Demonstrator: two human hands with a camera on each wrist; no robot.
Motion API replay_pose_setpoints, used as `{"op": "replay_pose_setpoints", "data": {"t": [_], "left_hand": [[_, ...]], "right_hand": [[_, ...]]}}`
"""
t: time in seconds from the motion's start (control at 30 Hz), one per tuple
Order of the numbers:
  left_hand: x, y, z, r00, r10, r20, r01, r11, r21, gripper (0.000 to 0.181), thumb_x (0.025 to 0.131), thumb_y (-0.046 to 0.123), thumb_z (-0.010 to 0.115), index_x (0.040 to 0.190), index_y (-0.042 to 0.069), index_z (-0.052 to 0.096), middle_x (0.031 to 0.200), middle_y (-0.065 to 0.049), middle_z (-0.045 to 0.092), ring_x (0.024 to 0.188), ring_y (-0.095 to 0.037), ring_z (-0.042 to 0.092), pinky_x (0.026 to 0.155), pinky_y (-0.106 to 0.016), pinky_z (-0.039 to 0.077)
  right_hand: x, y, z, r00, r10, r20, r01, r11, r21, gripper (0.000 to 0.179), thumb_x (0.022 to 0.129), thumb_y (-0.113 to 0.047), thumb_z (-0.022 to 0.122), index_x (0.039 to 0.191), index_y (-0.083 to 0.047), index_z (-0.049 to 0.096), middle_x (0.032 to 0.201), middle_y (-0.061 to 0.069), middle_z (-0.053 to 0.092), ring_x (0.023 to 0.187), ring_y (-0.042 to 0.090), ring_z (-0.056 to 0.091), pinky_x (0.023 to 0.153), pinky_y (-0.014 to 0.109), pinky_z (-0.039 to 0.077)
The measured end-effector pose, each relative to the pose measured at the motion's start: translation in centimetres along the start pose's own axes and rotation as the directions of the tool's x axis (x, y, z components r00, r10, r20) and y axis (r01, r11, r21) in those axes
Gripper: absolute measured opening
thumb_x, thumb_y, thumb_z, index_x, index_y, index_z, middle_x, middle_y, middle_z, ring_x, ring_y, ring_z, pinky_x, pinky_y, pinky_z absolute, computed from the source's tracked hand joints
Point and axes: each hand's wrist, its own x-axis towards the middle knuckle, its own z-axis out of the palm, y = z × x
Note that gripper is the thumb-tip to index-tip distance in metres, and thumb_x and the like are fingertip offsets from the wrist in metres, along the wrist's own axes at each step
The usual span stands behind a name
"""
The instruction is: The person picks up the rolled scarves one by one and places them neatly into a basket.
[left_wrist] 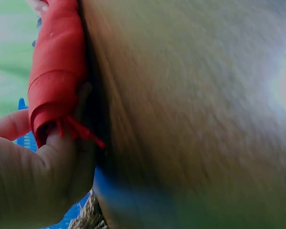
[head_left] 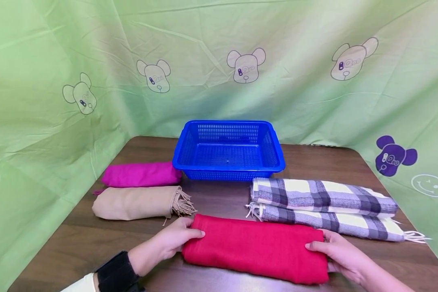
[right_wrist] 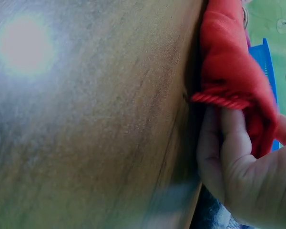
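Observation:
A red folded scarf (head_left: 255,247) lies across the front of the table, its layers and short red fringe showing at the ends in both wrist views. My left hand (head_left: 173,238) grips its left end, thumb on top and fingers underneath. At the opposite end my right hand (head_left: 337,253) holds it the same way, thumb over the upper face. In the left wrist view the left hand (left_wrist: 43,167) has fingers tucked under the roll. The right wrist view shows the right hand (right_wrist: 238,157) with fingers beneath the fringed end. The scarf's underside is hidden in the head view.
A blue plastic basket (head_left: 228,168) with nothing in it stands at the back middle. Left of it lie a magenta folded cloth (head_left: 142,174) and a beige fringed scarf (head_left: 135,202). On the right are two checked rolls, the rear one (head_left: 321,196) against the front one (head_left: 332,223).

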Motion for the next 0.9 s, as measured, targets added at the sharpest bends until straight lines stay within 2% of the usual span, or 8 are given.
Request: {"op": "replay_pose_setpoints", "data": {"t": [0.17, 0.33, 0.5, 0.63, 0.9], "left_hand": [[0.4, -0.3, 0.6, 0.999, 0.042, -0.031, -0.042, 0.999, 0.025, 0.028, 0.082, -0.001, 0.064, 0.108, -0.009, 0.056, 0.086, -0.004, 0.066, 0.076, -0.015, 0.063, 0.069, -0.029, 0.054], [0.5, -0.4, 0.9, 0.997, 0.057, -0.060, -0.056, 0.998, 0.028, 0.029, 0.080, -0.002, 0.066, 0.106, -0.007, 0.055, 0.085, -0.004, 0.066, 0.075, -0.014, 0.063, 0.069, -0.027, 0.053], [0.6, -0.4, 1.1, 0.997, 0.065, -0.051, -0.065, 0.998, 0.002, 0.029, 0.078, -0.002, 0.067, 0.105, -0.004, 0.056, 0.085, -0.004, 0.066, 0.075, -0.014, 0.064, 0.068, -0.027, 0.054], [0.7, -0.5, 1.2, 0.995, 0.068, -0.068, -0.068, 0.998, 0.006, 0.034, 0.076, -0.001, 0.067, 0.108, -0.004, 0.055, 0.087, -0.004, 0.066, 0.076, -0.014, 0.063, 0.069, -0.028, 0.053], [0.5, -0.3, 1.4, 0.989, 0.076, -0.129, -0.072, 0.997, 0.038, 0.051, 0.072, 0.000, 0.067, 0.119, -0.009, 0.050, 0.094, -0.008, 0.064, 0.079, -0.017, 0.062, 0.070, -0.030, 0.053]], "right_hand": [[0.0, -0.1, 0.5, 0.999, -0.019, 0.026, 0.017, 0.999, 0.042, 0.021, 0.097, -0.005, 0.051, 0.117, -0.007, 0.046, 0.105, 0.010, 0.068, 0.096, 0.029, 0.067, 0.080, 0.052, 0.055], [0.1, 0.2, 1.0, 1.000, -0.003, -0.005, 0.003, 0.999, 0.048, 0.016, 0.098, -0.007, 0.050, 0.112, -0.012, 0.054, 0.101, 0.008, 0.070, 0.092, 0.028, 0.069, 0.078, 0.048, 0.057], [0.0, 0.2, 1.1, 0.999, 0.002, -0.053, 0.000, 0.999, 0.033, 0.014, 0.098, -0.009, 0.051, 0.108, -0.014, 0.059, 0.098, 0.006, 0.071, 0.089, 0.025, 0.070, 0.076, 0.045, 0.058], [-0.1, 0.0, 1.2, 0.996, 0.003, -0.087, -0.002, 1.000, 0.011, 0.013, 0.097, -0.010, 0.052, 0.108, -0.011, 0.059, 0.096, 0.006, 0.071, 0.088, 0.025, 0.070, 0.075, 0.045, 0.058], [-0.4, -0.6, 1.4, 0.992, 0.008, -0.126, -0.010, 1.000, -0.019, 0.014, 0.096, -0.010, 0.054, 0.110, -0.006, 0.056, 0.095, 0.006, 0.071, 0.087, 0.025, 0.070, 0.075, 0.044, 0.058]]}}
